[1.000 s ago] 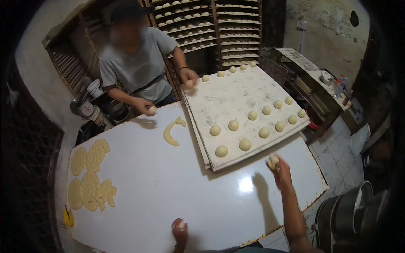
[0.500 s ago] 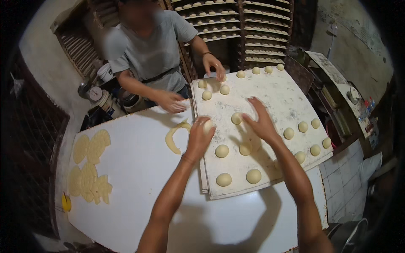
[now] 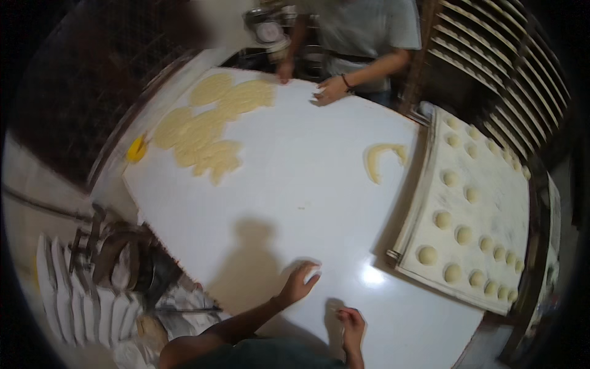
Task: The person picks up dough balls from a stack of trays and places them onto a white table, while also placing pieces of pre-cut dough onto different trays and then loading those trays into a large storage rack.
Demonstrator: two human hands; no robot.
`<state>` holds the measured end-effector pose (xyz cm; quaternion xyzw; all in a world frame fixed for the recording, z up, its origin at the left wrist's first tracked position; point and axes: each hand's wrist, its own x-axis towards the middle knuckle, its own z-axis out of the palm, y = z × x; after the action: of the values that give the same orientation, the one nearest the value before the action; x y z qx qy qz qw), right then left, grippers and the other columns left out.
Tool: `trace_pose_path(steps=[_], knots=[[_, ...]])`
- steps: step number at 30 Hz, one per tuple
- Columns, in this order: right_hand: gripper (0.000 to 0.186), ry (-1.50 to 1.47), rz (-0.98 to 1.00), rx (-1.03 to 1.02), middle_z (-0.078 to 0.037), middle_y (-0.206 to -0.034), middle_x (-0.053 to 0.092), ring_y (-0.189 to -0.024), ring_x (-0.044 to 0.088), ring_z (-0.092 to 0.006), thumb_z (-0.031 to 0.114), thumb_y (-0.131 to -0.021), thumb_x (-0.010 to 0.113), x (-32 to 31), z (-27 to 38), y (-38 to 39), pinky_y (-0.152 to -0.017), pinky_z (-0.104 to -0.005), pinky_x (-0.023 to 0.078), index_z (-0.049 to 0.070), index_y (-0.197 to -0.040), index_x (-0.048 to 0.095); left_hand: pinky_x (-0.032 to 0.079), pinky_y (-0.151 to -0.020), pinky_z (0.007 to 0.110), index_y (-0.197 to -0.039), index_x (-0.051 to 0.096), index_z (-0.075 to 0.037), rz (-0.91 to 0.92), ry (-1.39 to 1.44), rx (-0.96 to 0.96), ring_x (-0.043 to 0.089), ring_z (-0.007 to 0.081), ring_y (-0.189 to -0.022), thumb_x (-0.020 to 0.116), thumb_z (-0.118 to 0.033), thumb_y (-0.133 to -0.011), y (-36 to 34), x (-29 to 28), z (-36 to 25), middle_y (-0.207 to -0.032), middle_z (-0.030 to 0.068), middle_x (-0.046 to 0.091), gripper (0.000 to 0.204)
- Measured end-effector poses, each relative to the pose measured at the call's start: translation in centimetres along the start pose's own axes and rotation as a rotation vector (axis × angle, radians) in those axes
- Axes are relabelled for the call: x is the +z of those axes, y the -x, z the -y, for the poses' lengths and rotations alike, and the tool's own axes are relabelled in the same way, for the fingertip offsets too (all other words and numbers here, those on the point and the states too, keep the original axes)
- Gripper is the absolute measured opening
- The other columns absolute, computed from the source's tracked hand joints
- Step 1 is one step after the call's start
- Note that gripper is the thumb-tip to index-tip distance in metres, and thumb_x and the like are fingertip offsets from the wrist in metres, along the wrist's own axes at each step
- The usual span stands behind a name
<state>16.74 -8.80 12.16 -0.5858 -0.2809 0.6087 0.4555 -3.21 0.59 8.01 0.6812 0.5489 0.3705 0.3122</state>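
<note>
Left hand (image 3: 299,284) above table (image 3: 307,166), fingers apart; right hand (image 3: 352,326) curled, cannot tell if gripping. Balls (image 3: 428,255) look soft: handle lightly.

- I am holding my left hand (image 3: 300,281) over the white table (image 3: 289,184), its thumb standing apart from the fingers.
- I am curling the fingers of my right hand (image 3: 351,326) near the table's front edge; blur is hiding whether they are gripping anything.
- Pale dough balls (image 3: 463,234) are sitting on a floured board (image 3: 491,212) to my right.
- A curved dough strip (image 3: 373,163) is lying near that board's left side.
- Flat dough pieces (image 3: 203,129) are lying together toward the table's far left.
- Opposite me, 1 co-worker (image 3: 362,43) is holding 2 hands at the far edge.
</note>
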Motion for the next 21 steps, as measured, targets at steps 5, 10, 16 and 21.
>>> trace_pose_path(steps=[5,10,16,21], knots=[[0.016,0.212,0.576,-0.103,-0.006,-0.096,0.061,-0.089,0.057,-0.0133,0.005,-0.091,0.051,19.0,-0.1,-11.3,-0.082,-0.0280,0.047,-0.002,-0.104,0.057,0.049,-0.083,0.033,-0.108,0.060,-0.003,-0.196,0.208,-0.543,0.061,0.0236,-0.097,0.061,-0.013,-0.088,10.8,-12.6,7.3,-0.106,0.0126,0.063,0.022],[0.028,0.309,0.608,0.078,-0.006,-0.098,0.064,-0.088,0.059,-0.0140,0.019,-0.090,0.057,38.1,1.7,-23.2,-0.074,-0.0320,0.050,0.005,-0.114,0.057,0.047,-0.084,0.029,-0.108,0.059,-0.001,-0.519,0.280,-0.510,0.060,0.0158,-0.093,0.058,-0.011,-0.091,9.4,-23.0,13.2,-0.103,0.0088,0.063,0.020],[0.047,1.034,0.292,-0.382,-0.019,-0.103,0.062,-0.094,0.062,-0.0336,0.022,-0.074,0.070,54.7,-3.6,-31.4,-0.078,-0.0414,0.051,0.011,-0.118,0.055,0.044,-0.085,0.025,-0.108,0.056,0.000,-0.692,0.499,-0.498,0.057,0.0120,-0.095,0.056,-0.009,-0.092,10.7,-29.7,17.8,-0.103,0.0060,0.060,0.018],[0.047,0.901,0.369,-0.393,-0.018,-0.104,0.061,-0.096,0.060,-0.0281,0.017,-0.072,0.072,52.8,-4.8,-30.9,-0.081,-0.0370,0.049,0.005,-0.114,0.054,0.045,-0.083,0.027,-0.105,0.057,-0.001,-0.520,0.575,-0.685,0.056,0.0131,-0.091,0.056,-0.014,-0.093,11.3,-32.5,18.7,-0.100,0.0055,0.060,0.017]])
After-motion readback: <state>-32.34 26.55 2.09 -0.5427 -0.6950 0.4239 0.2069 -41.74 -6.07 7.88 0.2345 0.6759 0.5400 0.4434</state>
